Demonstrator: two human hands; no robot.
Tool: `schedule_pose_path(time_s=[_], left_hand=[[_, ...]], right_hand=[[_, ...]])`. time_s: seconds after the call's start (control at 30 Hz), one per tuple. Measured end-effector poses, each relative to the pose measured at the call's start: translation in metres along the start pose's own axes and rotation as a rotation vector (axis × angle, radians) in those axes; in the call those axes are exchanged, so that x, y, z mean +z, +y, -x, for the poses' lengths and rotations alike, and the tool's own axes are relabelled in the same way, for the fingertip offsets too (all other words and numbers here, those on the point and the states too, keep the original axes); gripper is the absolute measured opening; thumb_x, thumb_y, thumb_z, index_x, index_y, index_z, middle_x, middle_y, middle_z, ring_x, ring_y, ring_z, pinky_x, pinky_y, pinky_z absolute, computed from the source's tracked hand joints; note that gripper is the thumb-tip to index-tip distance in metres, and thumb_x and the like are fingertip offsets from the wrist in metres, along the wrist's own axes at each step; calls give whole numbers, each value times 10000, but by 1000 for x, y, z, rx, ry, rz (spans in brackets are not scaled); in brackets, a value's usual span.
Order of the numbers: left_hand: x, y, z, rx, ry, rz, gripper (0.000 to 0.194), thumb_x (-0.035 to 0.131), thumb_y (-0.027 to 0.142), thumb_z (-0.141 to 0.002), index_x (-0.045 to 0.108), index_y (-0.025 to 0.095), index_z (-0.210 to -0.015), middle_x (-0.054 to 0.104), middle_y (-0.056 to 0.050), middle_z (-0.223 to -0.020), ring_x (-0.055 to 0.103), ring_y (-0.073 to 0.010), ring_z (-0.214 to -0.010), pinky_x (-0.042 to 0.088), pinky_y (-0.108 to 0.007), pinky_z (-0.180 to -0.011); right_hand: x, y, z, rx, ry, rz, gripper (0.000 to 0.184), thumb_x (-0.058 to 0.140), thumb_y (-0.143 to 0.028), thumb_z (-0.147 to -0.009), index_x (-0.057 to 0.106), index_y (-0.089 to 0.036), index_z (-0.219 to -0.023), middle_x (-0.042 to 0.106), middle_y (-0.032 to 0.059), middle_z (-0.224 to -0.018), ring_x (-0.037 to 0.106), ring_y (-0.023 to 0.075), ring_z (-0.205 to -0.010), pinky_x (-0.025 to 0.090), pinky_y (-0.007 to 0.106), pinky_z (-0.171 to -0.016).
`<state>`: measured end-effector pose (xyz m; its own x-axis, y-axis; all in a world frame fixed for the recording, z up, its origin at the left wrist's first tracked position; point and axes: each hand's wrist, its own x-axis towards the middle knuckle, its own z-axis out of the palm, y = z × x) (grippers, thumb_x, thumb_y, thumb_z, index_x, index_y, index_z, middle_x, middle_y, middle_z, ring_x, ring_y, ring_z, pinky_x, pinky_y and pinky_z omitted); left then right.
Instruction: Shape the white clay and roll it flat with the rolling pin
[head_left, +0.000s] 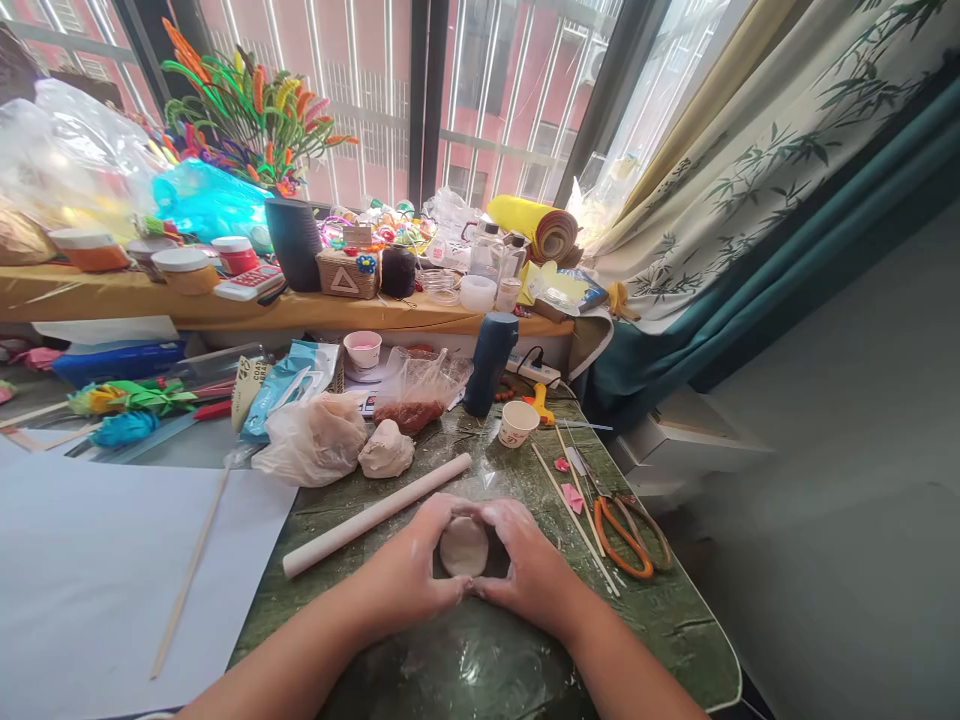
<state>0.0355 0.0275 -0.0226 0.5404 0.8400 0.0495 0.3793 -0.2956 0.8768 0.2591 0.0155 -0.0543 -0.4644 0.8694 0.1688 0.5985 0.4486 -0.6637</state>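
Observation:
A pale, round, flattened piece of clay [463, 547] is between my two hands, low over the dark green tabletop [450, 660]. On its left side my left hand [417, 562] curves round it, fingertips at the top edge and thumb at the bottom. My right hand [529, 562] mirrors this on the right, with a dark gap showing between palm and clay. The fingers and thumbs of both hands meet or nearly meet. White residue marks the fingers. Just beyond my left hand lies a pale rolling pin [377, 515], slanting up to the right. Behind it sits a lump of clay [386, 449].
Orange-handled scissors [624, 538] and thin wooden sticks [574, 520] lie on the right. A paper cup [518, 424] and a dark blue bottle [490, 365] stand behind. White paper [112, 580] covers the left. Plastic bags [311, 438] and a crowded windowsill [420, 312] fill the back.

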Motion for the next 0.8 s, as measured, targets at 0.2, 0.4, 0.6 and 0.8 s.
schedule_pose_path(time_s=[0.2, 0.4, 0.6, 0.8], left_hand=[[12, -11, -3, -119, 180, 231, 495, 639, 79, -722, 618, 217, -1197, 691, -90, -1225, 655, -286, -1146, 516, -442, -1016], [-1, -14, 0, 113, 218, 256, 463, 707, 218, -802, 607, 240, -1254, 630, -111, -1341, 562, -307, -1276, 476, -442, -1059], [-6, -22, -6, -38, 412, 313, 209, 607, 272, -892, 649, 213, -1088, 688, -90, -1167, 641, -271, -1080, 493, -434, -971], [-6, -23, -7, 7, 420, 266, 167, 587, 256, -886, 662, 207, -1027, 690, -76, -1085, 639, -261, -1067, 486, -395, -960]], right_hand=[[19, -15, 5, 180, 161, -674, 752, 848, -427, -737, 485, -276, -1377, 640, 105, -1278, 623, 296, -1183, 490, 477, -1029], [8, -34, -9, 363, 245, -883, 357, 750, -464, -844, 673, -202, -1075, 738, 99, -1062, 703, 284, -991, 561, 453, -896], [-55, -51, 3, -195, 624, -33, 331, 663, -148, -915, 687, -305, -1205, 695, 72, -1200, 639, 270, -1160, 494, 490, -1032], [-26, -39, 23, -404, -50, 265, 380, 668, -439, -938, 646, -260, -1273, 712, 96, -1228, 628, 299, -1186, 398, 574, -1139]])
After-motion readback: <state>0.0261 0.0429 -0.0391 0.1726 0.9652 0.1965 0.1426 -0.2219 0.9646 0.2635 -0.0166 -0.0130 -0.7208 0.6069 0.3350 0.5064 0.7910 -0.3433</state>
